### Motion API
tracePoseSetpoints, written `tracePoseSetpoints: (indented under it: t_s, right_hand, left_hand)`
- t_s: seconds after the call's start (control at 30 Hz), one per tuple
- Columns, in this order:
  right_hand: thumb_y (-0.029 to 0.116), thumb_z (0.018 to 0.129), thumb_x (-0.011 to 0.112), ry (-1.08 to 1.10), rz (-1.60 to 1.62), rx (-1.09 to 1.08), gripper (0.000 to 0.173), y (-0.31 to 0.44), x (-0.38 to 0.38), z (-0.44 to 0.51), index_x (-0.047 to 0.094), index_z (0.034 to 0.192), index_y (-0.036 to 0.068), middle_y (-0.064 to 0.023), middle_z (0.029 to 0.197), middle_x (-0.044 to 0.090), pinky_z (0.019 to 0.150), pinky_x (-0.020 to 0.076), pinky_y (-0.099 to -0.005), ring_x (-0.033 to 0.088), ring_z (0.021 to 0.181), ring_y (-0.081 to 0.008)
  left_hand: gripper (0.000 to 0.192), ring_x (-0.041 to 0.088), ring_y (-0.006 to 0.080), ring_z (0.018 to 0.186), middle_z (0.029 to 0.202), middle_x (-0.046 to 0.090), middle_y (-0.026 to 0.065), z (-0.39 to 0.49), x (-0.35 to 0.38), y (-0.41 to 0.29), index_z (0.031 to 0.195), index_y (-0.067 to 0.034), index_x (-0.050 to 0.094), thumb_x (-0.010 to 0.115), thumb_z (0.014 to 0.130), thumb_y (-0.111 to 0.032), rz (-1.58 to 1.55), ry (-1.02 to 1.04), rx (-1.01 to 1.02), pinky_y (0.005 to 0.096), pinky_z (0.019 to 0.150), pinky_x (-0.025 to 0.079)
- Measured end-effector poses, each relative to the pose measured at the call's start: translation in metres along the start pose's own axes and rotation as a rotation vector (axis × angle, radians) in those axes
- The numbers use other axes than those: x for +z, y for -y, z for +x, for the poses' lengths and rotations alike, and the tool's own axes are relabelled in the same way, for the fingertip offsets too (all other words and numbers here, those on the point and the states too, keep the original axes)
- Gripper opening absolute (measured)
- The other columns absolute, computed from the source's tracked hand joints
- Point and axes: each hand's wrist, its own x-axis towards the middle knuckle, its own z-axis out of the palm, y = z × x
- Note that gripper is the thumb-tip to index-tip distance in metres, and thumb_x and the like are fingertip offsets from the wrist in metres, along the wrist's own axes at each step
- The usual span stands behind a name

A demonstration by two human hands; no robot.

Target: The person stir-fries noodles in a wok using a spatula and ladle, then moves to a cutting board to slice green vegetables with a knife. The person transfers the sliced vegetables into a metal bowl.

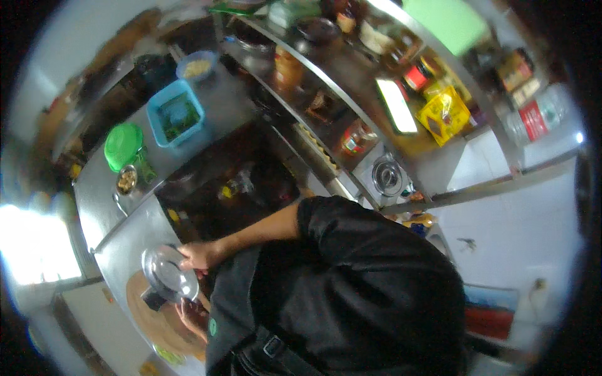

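Observation:
A round, shiny metal bowl (167, 272) is tilted above a round wooden chopping board (141, 319). My right hand (198, 257) grips its rim, thumb side uppermost. Close to the lower rim is my left hand (192, 316), partly hidden and blurred; whether it holds anything is unclear. A dark, square-edged flat thing (154, 299), possibly a cleaver blade, sticks out past the bowl over the board. Green vegetable pieces (169, 355) lie by the board's near edge.
Along the steel counter (96, 188) stand a blue plastic basin (154, 124) with greens, a green plastic basket (123, 145), a small metal cup (126, 181) with pale pieces and a bluish bowl (196, 66). Metal shelves (324, 77) with jars and packets rise on my right.

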Motion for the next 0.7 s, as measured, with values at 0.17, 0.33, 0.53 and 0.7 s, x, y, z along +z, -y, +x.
tracePoseSetpoints:
  t_s: [0.17, 0.33, 0.53, 0.7]
  right_hand:
    - [0.013, 0.098, 0.059, -0.277, 0.096, 0.063, 0.028, -0.046, -0.055, 0.013, 0.064, 0.117, -0.007, -0.0149, 0.075, 0.071, 0.055, 0.0585, -0.0367, 0.070, 0.061, -0.0231]
    - [0.014, 0.103, 0.053, -0.506, 0.379, 0.121, 0.025, -0.085, -0.081, 0.041, 0.063, 0.116, -0.005, -0.0155, 0.081, 0.072, 0.045, 0.0540, -0.0334, 0.064, 0.050, -0.0213]
    - [0.021, 0.099, 0.058, -0.656, 0.489, 0.186, 0.028, -0.101, -0.074, 0.072, 0.065, 0.108, -0.004, -0.0152, 0.075, 0.070, 0.044, 0.0540, -0.0344, 0.067, 0.054, -0.0225]
    - [0.020, 0.099, 0.056, -0.620, 0.469, 0.089, 0.025, -0.118, -0.065, 0.078, 0.058, 0.106, -0.003, -0.0144, 0.068, 0.067, 0.044, 0.0477, -0.0408, 0.060, 0.048, -0.0229]
  left_hand:
    - [0.047, 0.065, 0.0352, 0.115, 0.120, 0.068, 0.0175, 0.011, 0.027, -0.007, 0.130, 0.003, 0.063, 0.071, 0.086, -0.013, 0.643, 0.085, 0.700, 0.0449, 0.105, 0.050]
    - [0.047, 0.065, 0.0360, 0.112, 0.120, 0.068, 0.0189, 0.024, -0.031, -0.017, 0.129, 0.002, 0.064, 0.072, 0.087, -0.017, 0.698, -0.039, 0.223, 0.0460, 0.101, 0.051]
    - [0.047, 0.066, 0.0369, 0.108, 0.120, 0.068, 0.0205, 0.019, -0.061, -0.005, 0.128, 0.001, 0.065, 0.073, 0.087, -0.022, 0.879, -0.106, 0.089, 0.0473, 0.097, 0.052]
    - [0.048, 0.066, 0.0377, 0.104, 0.120, 0.068, 0.0219, 0.022, -0.047, 0.013, 0.127, 0.001, 0.066, 0.074, 0.088, -0.026, 1.020, -0.073, 0.104, 0.0484, 0.093, 0.053]
